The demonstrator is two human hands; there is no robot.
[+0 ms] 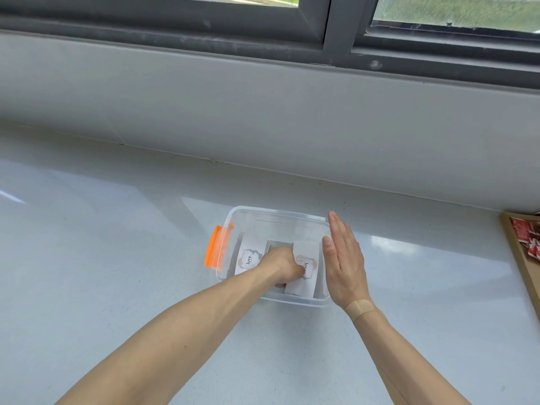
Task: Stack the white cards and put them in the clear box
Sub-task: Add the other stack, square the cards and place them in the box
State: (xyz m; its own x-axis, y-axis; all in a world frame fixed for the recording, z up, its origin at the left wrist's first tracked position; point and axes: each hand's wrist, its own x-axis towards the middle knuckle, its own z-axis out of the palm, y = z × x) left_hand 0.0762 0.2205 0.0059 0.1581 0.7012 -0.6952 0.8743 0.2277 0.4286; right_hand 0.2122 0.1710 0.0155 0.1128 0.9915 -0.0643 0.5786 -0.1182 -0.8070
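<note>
A clear plastic box [273,214] with an orange latch [213,247] sits on the pale counter. Inside it lie white cards printed "love": one flat pile at the left [248,260] and another at the right [306,273], tilted against the wall. My left hand [285,267] reaches down into the box between them, its fingers curled on the right cards. My right hand [343,258] is flat with fingers straight, pressed against the box's outer right wall.
A grey wall and a dark window frame rise behind the counter. A wooden tray [523,258] with red packets [526,238] sits at the right edge. The counter stretches out to the left of the box.
</note>
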